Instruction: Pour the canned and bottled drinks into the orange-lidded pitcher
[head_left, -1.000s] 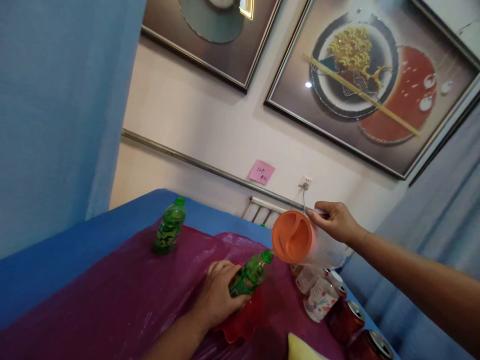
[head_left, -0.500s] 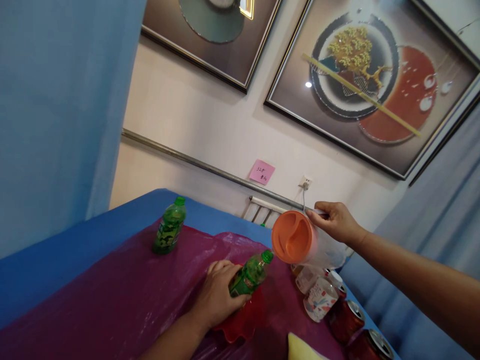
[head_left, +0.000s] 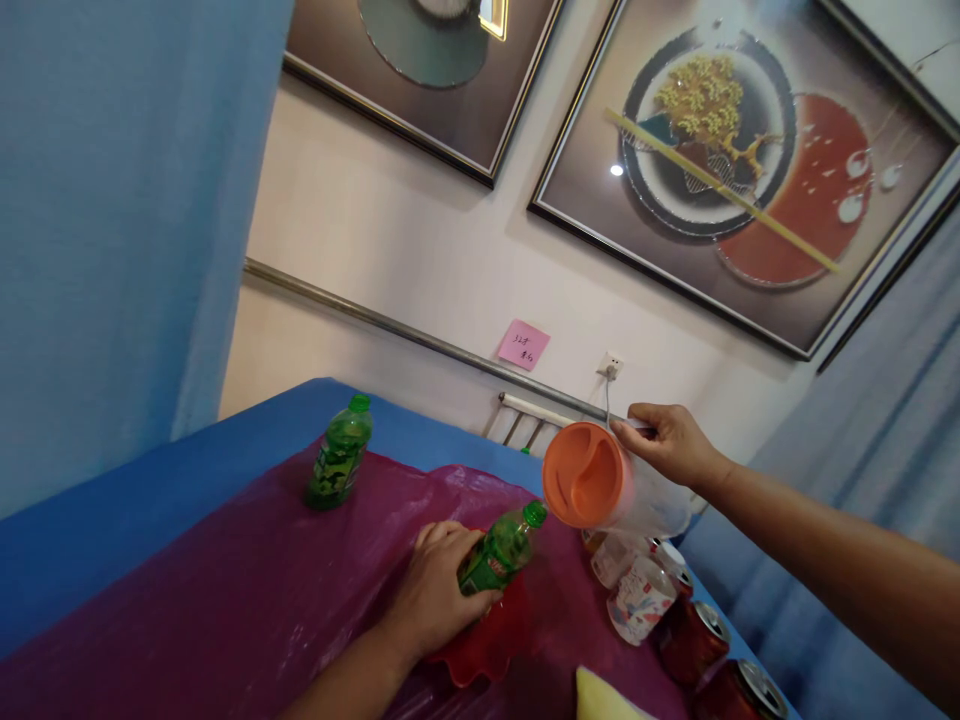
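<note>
My left hand (head_left: 435,590) grips a green plastic bottle (head_left: 501,548) with a green cap, held tilted over a red dish (head_left: 487,640) on the purple plastic sheet (head_left: 225,610). My right hand (head_left: 671,440) holds a clear pitcher by its handle, tipped on its side so its orange lid (head_left: 587,475) faces me, just right of the bottle's cap. A second green bottle (head_left: 339,453) stands upright at the far left of the sheet.
The table has a blue cover (head_left: 112,510) under the purple sheet. Clear cups (head_left: 634,590) and red drink cans (head_left: 705,645) crowd the right edge. A yellow object (head_left: 600,697) lies at the bottom. Blue curtains hang on both sides; framed pictures hang on the wall.
</note>
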